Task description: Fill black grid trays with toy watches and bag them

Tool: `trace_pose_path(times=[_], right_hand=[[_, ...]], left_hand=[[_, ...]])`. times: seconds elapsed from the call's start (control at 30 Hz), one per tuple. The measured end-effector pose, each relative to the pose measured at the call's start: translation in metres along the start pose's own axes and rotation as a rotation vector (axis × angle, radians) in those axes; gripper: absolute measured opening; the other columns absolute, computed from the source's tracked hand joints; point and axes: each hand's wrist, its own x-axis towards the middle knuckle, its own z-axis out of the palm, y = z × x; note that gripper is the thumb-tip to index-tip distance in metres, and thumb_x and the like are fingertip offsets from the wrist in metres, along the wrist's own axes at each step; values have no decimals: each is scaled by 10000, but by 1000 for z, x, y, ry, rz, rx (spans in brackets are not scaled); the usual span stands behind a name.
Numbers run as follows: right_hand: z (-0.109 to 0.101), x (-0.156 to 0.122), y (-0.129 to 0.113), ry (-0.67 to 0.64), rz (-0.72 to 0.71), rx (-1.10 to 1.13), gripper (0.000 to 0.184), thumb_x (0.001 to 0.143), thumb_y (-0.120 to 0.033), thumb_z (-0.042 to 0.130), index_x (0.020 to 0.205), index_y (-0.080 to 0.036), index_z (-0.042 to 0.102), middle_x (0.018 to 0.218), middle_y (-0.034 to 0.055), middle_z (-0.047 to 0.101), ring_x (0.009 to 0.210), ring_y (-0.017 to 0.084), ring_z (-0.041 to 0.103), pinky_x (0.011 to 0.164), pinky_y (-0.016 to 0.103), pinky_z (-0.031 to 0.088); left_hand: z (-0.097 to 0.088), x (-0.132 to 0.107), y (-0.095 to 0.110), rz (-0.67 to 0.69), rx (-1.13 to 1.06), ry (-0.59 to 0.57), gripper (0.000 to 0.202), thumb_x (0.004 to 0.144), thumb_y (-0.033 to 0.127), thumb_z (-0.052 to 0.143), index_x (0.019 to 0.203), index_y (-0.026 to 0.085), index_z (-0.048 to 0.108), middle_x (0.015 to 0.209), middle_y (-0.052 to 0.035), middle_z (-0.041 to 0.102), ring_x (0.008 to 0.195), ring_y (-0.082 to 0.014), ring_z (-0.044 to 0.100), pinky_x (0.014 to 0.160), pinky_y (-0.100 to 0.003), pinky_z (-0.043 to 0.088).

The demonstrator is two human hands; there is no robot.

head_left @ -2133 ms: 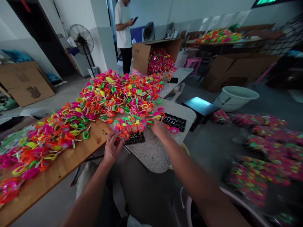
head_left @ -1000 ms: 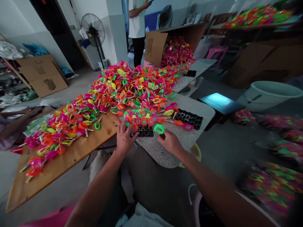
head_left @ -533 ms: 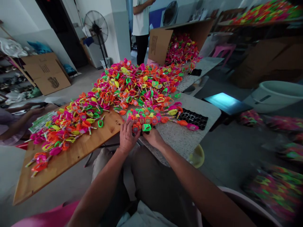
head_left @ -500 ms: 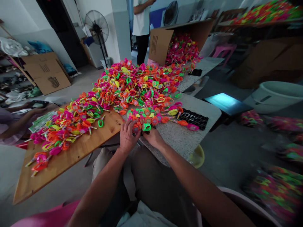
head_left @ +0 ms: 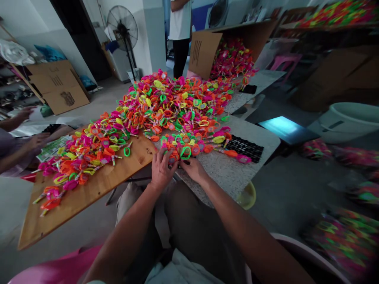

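On the near edge of the speckled grey table, my left hand (head_left: 162, 170) is closed, its fingers bent over the left end of a packed row of toy watches (head_left: 179, 141) in orange, pink, yellow and green. What its fingertips grip is hidden. My right hand (head_left: 194, 170) is closed beside it, thumb and fingertips together at the lower edge of a green toy watch (head_left: 185, 153), whose loop stands at the front of the row. A dark edge shows beneath the fingers, mostly covered. To the right lies a black slotted tray (head_left: 245, 148), with several watches reaching onto its left part.
A big heap of toy watches (head_left: 171, 100) spreads over the grey table and a wooden board (head_left: 124, 167). Behind it, a tipped carton (head_left: 204, 53) holds more. Another person's arm (head_left: 26, 148) is at the left; someone stands behind. A yellow basin (head_left: 248, 196) sits below the table's right side.
The green watch's loop has tipped up and shows more open. My right fingertips have shifted slightly toward its base. The person at the left has moved their hands, and a phone-like item is out of sight.
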Motion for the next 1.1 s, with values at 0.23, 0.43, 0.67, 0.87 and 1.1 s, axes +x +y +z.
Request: trace_pose_path(times=[0.23,0.43,0.67,0.87,1.1], right_hand=[[8,-3,11,188,59,-142,244,844,-376,608,954,-175,692,827,66,721,741,205,629,638,272,410],[4,-3,10,48,-11,-42,190,876,-352,577,845,-195,678,801,37,714,720,173,620,655,260,436],[-1,-5,7,-25,-40,-105,220,911,-343,572,806,-195,696,796,40,732,741,178,652,678,256,445],[-5,0,-2,-64,-95,-224,184,914,-278,587,951,-184,741,940,79,773,909,220,702,760,264,474],[-7,6,-13,-132,-104,-301,237,923,-264,585,1057,-192,767,1044,91,783,1016,243,709,803,262,484]], left_hand=[[-1,-1,0,-13,7,-23,467,916,337,684,1351,234,551,1357,-142,556,1270,-306,541,1086,-503,458],[0,-1,1,-18,1,-25,483,912,339,689,1359,221,550,1369,-147,551,1275,-309,533,1099,-502,444],[1,-1,2,-28,-16,-16,451,907,336,694,1327,224,572,1349,-144,559,1264,-305,538,1091,-498,449],[1,-3,3,-16,-24,-5,445,900,320,698,1317,223,576,1350,-139,559,1241,-299,543,1079,-492,455],[1,-4,5,-7,-29,5,477,880,267,706,1332,223,559,1363,-135,558,1260,-297,536,1077,-484,458]])
